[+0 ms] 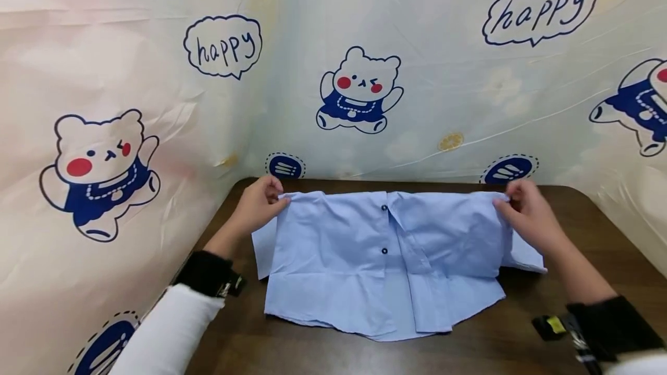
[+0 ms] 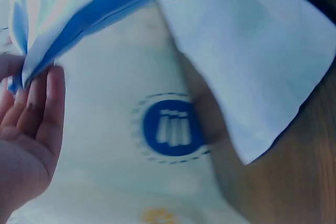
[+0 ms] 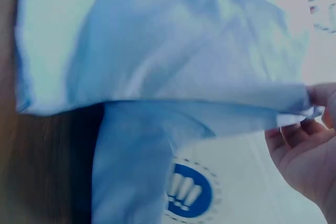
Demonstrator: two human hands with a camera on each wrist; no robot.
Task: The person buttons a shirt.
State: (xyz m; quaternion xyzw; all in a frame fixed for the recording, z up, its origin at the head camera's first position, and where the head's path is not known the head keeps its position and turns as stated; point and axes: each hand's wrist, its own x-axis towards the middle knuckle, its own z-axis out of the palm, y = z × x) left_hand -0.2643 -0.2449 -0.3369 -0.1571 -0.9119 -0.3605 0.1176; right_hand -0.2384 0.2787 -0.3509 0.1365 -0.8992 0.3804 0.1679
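A light blue shirt [image 1: 333, 247] with dark buttons spans the space between both hands, its curved hem towards me. At its far left corner my left hand [image 1: 260, 201] pinches the cloth between thumb and fingers; the left wrist view shows the left hand [image 2: 31, 114] gripping a gathered edge. My right hand [image 1: 528, 216] pinches the far right corner, and the right hand [image 3: 307, 145] in the right wrist view has the edge between thumb and fingers. Pieces of the shirt stick out beneath on both sides. Near the middle, the front placket hangs partly open and folded.
The shirt is over a dark brown wooden table [image 1: 307, 349] with rounded far corners. Behind and beside the table hangs a pale curtain [image 1: 443, 85] printed with bears and "happy" bubbles. Black bands with small devices circle both wrists.
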